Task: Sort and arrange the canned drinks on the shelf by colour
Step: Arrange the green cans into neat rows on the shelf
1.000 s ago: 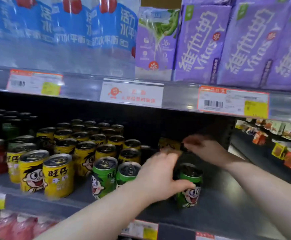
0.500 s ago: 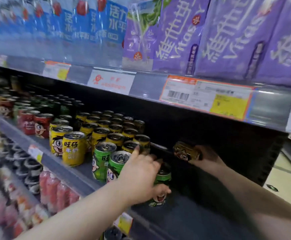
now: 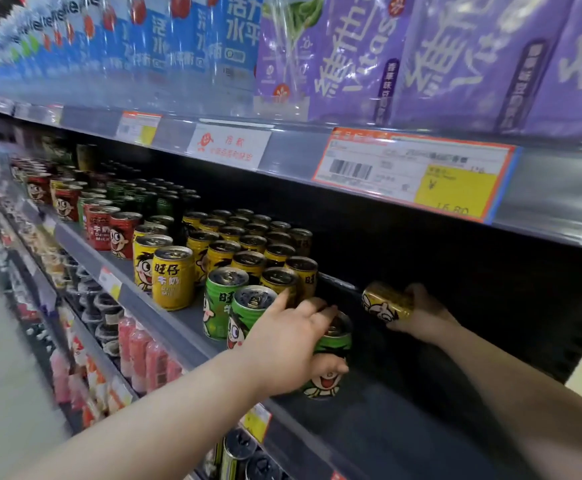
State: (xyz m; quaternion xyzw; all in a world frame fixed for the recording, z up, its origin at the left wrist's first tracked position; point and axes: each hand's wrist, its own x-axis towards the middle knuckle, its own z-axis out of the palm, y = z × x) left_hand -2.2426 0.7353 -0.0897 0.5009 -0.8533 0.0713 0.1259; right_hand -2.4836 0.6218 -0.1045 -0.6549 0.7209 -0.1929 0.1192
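My left hand (image 3: 291,344) grips a green can (image 3: 329,367) from above; the can stands on the dark shelf (image 3: 369,427), right of two other green cans (image 3: 225,299). My right hand (image 3: 424,315) holds a yellow can (image 3: 386,301) tipped on its side in the air, further back and to the right. A block of yellow cans (image 3: 248,247) stands behind and left of the green ones. Red cans (image 3: 109,232) and dark green cans (image 3: 151,199) follow further left.
The upper shelf's edge (image 3: 300,147) with price tags hangs just above, carrying purple cartons (image 3: 455,57) and blue-labelled bottles (image 3: 178,39). Right of my hands the dark shelf holds nothing visible. Pink bottles (image 3: 144,351) fill the shelf below. The aisle floor (image 3: 2,375) lies at left.
The view has swung left and closer. My left hand keeps its hold on the green can beside the other green ones. My right hand still holds the yellow can aloft.
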